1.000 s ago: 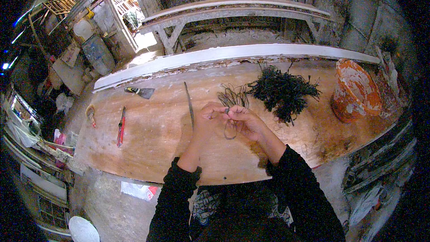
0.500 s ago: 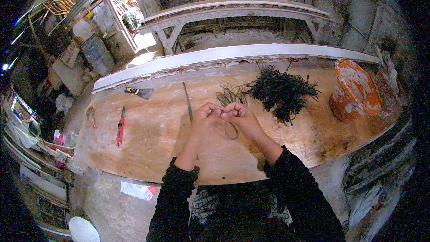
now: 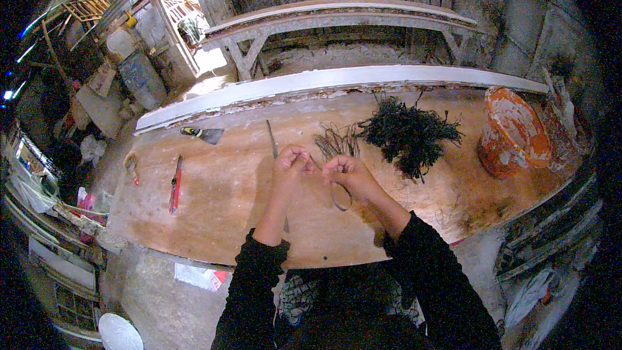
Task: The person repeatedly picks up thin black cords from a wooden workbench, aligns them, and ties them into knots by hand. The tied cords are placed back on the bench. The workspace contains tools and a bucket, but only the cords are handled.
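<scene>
We list one looped strand (image 3: pixel 342 209), pinched by the closed fingertips of our left hand (image 3: pixel 291 161) and right hand (image 3: pixel 352 175), seemingly for control, drooping below the right; dark bundle (image 3: pixel 408 135) beyond, presumably for reach.

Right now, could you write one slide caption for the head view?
Left hand and right hand hold a thin looped strand above a wooden table, near a black tangle.

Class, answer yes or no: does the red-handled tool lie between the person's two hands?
No, the red-handled tool lies on the table, left of both the left hand and the right hand.
</scene>
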Available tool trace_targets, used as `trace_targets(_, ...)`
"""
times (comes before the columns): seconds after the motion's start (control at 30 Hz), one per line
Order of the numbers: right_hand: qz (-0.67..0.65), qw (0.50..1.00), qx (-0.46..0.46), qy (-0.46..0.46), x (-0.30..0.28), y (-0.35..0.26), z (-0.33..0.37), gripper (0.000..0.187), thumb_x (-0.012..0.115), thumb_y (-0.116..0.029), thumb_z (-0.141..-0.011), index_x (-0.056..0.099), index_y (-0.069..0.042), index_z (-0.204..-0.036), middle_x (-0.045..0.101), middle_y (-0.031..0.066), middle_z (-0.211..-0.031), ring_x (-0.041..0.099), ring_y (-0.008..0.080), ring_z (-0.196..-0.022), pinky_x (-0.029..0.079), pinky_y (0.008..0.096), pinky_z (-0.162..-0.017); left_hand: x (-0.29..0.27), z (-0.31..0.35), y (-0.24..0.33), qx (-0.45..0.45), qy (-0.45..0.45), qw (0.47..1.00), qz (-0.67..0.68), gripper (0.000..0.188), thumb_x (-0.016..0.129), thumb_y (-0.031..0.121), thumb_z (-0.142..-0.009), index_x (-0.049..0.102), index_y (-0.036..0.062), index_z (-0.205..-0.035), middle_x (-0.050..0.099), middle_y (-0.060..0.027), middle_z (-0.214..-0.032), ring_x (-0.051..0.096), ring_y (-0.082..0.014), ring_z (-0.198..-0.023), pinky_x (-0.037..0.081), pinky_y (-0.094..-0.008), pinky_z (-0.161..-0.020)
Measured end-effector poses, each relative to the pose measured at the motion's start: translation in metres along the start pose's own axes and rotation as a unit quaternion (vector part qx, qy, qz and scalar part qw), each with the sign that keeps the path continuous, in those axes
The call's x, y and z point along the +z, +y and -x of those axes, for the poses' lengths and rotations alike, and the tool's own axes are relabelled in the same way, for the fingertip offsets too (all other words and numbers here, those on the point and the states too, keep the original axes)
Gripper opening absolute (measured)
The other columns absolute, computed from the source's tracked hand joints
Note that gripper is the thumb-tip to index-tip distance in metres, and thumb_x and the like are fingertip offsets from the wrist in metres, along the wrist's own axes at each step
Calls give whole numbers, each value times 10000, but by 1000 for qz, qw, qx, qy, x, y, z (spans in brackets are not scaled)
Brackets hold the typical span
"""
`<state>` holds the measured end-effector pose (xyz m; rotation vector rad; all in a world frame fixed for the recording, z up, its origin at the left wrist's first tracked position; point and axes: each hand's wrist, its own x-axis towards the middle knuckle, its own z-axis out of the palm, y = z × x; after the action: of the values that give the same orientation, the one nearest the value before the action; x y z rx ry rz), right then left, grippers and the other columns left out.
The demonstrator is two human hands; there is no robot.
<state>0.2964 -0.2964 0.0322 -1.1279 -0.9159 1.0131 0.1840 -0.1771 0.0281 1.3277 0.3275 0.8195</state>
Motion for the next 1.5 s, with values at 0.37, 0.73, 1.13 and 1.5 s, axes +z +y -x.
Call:
trace_targets(0.37,-208,974,-34,78,2,-21,1,195,573,-68,-714,489,-55,-889,522,9,-766,508,104,-697,401,203,-601,16,3,-3,-41,-132,990,-13,479,593,99,-704,368,93,-1127,539,-59,-895,514,-115,-761,432,-225,-655)
trace_targets(0.73,-100,990,4,97,-11,-11,-6,134,520,-105,-772,509,-27,-881,538,32,-754,511,102,-653,394,190,-566,17,8,27,-69,-29,994,76,393,565,10,-688,445,82,-1055,517,-32,-860,499,-94,-712,444,-238,-607)
trace_targets(1.13,-191,979,-40,63,-6,-28,1,227,511,-95,-770,495,-20,-984,556,41,-825,524,101,-737,421,213,-674,-4,1,15,-72,63,988,120,213,548,61,-729,485,62,-933,511,-6,-800,455,-60,-588,446,-224,-564)
trace_targets(1.5,-233,970,-64,-16,-13,-25,3,216,573,-83,-721,501,-26,-916,572,67,-812,547,142,-764,428,253,-722,-8,-6,2,-66,127,986,-83,97,545,140,-755,525,54,-794,531,-12,-695,506,-99,-583,456,-230,-530)
